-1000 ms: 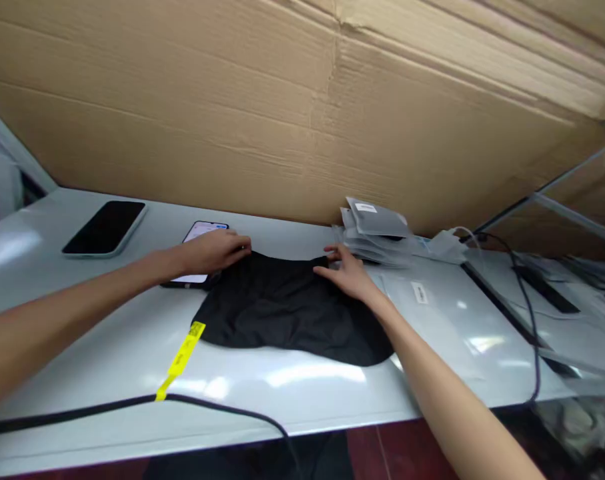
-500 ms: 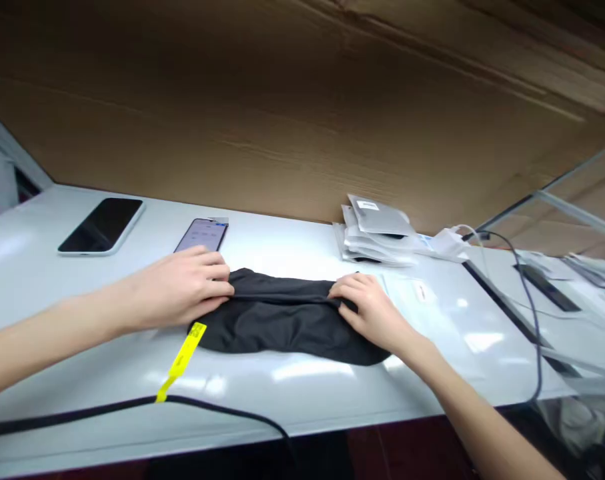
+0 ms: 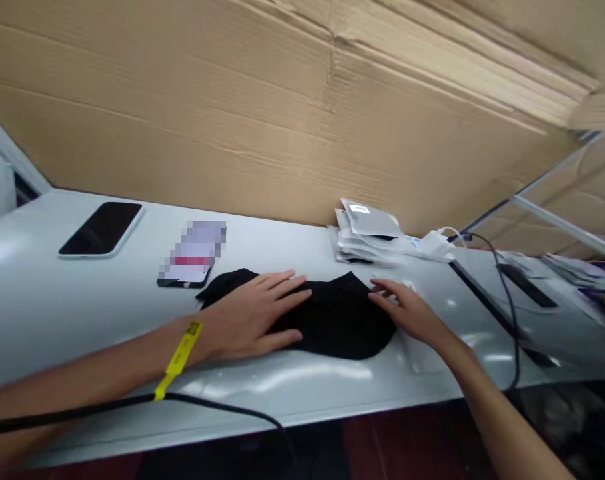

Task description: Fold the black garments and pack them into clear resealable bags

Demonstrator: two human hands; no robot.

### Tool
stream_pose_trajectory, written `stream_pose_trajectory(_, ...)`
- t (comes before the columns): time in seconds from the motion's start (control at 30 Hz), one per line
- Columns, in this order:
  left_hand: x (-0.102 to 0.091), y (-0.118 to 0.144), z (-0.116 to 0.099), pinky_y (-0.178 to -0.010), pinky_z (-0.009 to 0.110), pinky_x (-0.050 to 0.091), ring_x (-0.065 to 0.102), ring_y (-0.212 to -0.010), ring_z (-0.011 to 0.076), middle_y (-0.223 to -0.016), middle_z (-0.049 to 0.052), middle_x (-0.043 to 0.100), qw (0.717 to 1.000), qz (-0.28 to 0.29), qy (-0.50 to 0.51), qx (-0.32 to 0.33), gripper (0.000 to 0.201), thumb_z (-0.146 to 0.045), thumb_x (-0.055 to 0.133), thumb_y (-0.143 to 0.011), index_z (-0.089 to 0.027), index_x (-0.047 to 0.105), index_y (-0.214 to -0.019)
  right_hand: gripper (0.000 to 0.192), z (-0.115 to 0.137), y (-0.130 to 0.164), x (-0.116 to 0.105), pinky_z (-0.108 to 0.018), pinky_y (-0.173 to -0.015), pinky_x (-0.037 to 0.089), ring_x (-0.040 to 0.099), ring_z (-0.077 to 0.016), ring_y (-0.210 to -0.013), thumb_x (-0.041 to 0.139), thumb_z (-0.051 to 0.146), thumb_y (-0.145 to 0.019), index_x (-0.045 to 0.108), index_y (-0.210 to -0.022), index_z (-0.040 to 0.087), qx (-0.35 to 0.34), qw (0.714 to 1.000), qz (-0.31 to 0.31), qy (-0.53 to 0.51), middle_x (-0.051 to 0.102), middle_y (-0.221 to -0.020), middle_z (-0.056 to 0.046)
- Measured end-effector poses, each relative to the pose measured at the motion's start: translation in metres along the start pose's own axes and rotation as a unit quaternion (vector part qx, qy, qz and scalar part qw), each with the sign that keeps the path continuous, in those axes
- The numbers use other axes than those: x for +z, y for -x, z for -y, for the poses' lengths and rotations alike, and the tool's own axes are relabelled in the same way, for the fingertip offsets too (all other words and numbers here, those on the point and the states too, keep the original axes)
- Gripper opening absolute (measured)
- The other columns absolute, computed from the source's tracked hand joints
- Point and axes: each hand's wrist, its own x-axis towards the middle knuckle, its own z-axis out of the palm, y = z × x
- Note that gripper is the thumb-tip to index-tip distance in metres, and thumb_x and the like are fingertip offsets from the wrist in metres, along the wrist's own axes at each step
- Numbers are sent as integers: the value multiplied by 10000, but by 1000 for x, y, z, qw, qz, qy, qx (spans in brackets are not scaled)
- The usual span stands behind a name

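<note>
A black piece of cloth (image 3: 349, 320) lies fairly flat on the white table, its exact kind not clear. My left hand (image 3: 262, 313) rests flat over the cloth's left and middle part, fingers stretched out and pointing right. At the cloth's right edge is my right hand (image 3: 405, 310), its fingers apart and holding nothing. Under and beside that hand lies a clear plastic bag (image 3: 422, 350). Part of the cloth is hidden below my left hand.
Behind my left hand lies a phone with a lit, blurred screen (image 3: 195, 250). Another phone (image 3: 102, 230) is farther left. Grey plastic packets (image 3: 367, 233) are stacked by the cardboard wall (image 3: 182, 113), beside a white charger (image 3: 435, 245). A black cable with a yellow tag (image 3: 185, 353) crosses in front.
Both hands have let go of the cloth's folded upper edge. My left hand has moved right and flattened over the cloth, which now looks smoother. My right hand has shifted to its right edge.
</note>
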Motion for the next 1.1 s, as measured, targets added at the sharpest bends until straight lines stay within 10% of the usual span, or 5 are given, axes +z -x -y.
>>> stream_pose_trajectory(0.2, 40, 5, -4, -1207, 476, 218, 257, -1464, 317, -1569, 133, 315, 998, 53, 19, 5, 684, -590, 371, -959, -170, 349, -1498, 347, -8, -8, 20, -486, -866, 512, 676, -315, -944, 647, 435, -788, 711, -1069, 242, 8, 1000, -23, -14, 740, -1024, -101)
stream_pose_trajectory(0.47, 30, -1, -14, -1194, 485, 255, 306, -1447, 318, -1544, 136, 368, 1000, 7, 27, 0, 642, -560, 387, -964, -170, 400, -1474, 184, -4, -3, 20, -458, -880, 489, 653, -274, -903, 605, 407, -788, 706, -853, 267, -16, 997, -53, -49, 725, -919, -56)
stream_pose_trajectory(0.8, 39, -30, -19, -1201, 428, 249, 316, -1445, 295, -1532, 133, 393, 998, 46, 34, 5, 684, -598, 340, -962, -137, 407, -1463, 321, -3, -25, 30, -500, -847, 486, 677, -306, -893, 595, 466, -826, 724, -1017, 242, 24, 997, -60, -33, 752, -922, -76)
stream_pose_trajectory(1.1, 49, -22, -16, -1208, 443, 228, 307, -1448, 298, -1541, 147, 371, 999, 27, 31, 4, 676, -570, 362, -969, -118, 383, -1472, 164, 14, -18, 21, -444, -903, 457, 635, -259, -927, 543, 317, -845, 688, -849, 240, -80, 993, -87, -30, 712, -916, -64)
